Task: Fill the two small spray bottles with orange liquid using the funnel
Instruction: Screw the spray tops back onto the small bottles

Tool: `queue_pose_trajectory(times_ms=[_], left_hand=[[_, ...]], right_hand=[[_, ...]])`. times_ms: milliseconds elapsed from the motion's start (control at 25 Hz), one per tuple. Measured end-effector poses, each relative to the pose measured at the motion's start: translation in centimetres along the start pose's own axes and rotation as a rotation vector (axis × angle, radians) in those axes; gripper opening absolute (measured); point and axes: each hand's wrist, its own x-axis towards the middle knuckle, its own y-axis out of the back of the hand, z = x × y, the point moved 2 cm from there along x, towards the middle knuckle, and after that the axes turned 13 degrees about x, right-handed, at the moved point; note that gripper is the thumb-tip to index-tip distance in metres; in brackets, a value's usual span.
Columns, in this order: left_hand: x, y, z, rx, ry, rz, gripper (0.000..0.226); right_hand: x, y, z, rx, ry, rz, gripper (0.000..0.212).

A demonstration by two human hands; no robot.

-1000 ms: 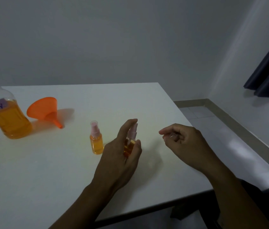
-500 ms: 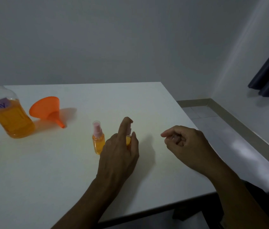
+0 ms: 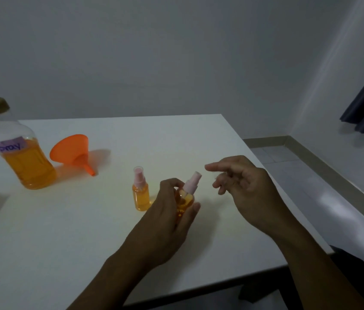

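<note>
Two small clear orange-filled spray bottles: one [image 3: 141, 193] standing, one [image 3: 184, 198] gripped tilted by left hand [image 3: 167, 220]; right hand [image 3: 243, 184] loose, empty. Leakage is risked if its pink pump [image 3: 191, 182] is unseated.

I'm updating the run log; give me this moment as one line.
left hand: holds tilted spray bottle | right hand: open, empty | second bottle: upright, filled | funnel: lying on table

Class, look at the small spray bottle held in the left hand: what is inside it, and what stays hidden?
Orange liquid shows inside the held spray bottle, under its pink spray top. The left hand wraps the lower body, so the liquid level and base are covered.
</note>
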Motion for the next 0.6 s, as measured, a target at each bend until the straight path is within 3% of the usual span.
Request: queue_pose_trajectory(times_ms=[160, 360, 600], left_hand=[[-0.6, 1.2, -0.5, -0.017, -0.074, 0.016, 0.036], [-0.8, 1.6, -1.7, -0.003, -0.08, 0.045, 0.037], [-1.5, 2.3, -1.8, -0.021, -0.094, 0.072, 0.037]], right_hand=[[-0.2, -0.8, -0.4, 0.0, 0.037, -0.046, 0.034], [-0.1, -0.9, -1.0, 0.123, 0.031, 0.053, 0.026], [-0.3, -3.5, -1.9, 0.038, 0.087, -0.078, 0.018]])
